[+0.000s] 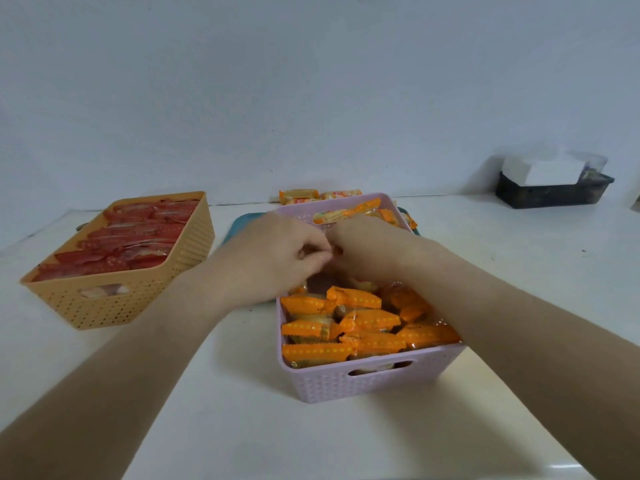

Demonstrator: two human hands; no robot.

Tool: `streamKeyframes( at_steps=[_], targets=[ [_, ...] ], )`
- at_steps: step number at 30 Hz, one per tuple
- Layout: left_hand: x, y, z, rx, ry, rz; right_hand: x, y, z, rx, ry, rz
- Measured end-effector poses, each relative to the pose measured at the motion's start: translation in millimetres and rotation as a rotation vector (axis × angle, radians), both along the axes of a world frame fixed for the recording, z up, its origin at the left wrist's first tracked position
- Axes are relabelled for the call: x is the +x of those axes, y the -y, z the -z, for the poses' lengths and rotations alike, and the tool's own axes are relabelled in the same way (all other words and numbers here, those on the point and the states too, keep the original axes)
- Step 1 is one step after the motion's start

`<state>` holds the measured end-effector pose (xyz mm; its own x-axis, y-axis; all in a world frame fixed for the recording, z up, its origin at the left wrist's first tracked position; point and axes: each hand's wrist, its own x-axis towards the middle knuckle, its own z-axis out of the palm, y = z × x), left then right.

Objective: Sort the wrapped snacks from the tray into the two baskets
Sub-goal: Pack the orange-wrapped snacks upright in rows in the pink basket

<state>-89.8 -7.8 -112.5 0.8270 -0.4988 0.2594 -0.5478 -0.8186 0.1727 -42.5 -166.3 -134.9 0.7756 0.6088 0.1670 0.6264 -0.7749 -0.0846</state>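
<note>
Head view: left hand (277,252) and right hand (372,251) meet fingertip to fingertip over the lilac basket (374,384), fingers curled; cannot tell whether they pinch anything. Orange-wrapped snacks (362,320) fill that basket. Red-wrapped snacks (135,233) lie in the tan basket (114,310), well to the left. Teal tray (242,225) sits behind the lilac basket, with loose orange packs (299,196) beyond it by the wall

Two bare arms, nothing worn on either as far as the frame shows. Left forearm (145,341) and right forearm (519,334) uncovered to the frame edge. Left hand (273,251), right hand (370,247) bare. Fingers (313,242) blurred, nails unclear.
</note>
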Motion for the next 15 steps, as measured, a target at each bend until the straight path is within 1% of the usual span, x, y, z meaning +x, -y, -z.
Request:
streamKeyframes(
  at_steps=[2,3,6,9,10,12,14,15],
  targets=[
    [8,-5,1,0.251,0.127,-0.086,2,1,0,0.118,-0.002,0.039],
    [12,-6,3,0.332,0.137,-0.104,2,2,-2,0.166,-0.005,0.06],
    [17,-3,4,0.413,0.12,-0.124,-4,6,-15,0.302,-0.021,0.136],
    [19,4,-1,0.581,0.055,-0.157,-12,11,-23,0.435,-0.098,0.145],
    [20,7,-2,0.617,0.017,-0.178,-14,11,-23,0.442,-0.126,0.147],
    [23,15,-3,0.656,-0.042,-0.224,-16,12,-20,0.395,-0.195,0.156],
    [25,20,-1,0.677,-0.081,-0.25,-16,11,-14,0.286,-0.282,0.154],
    [27,21,0,0.684,-0.097,-0.257,-16,11,-11,0.233,-0.297,0.154]
  ],
)
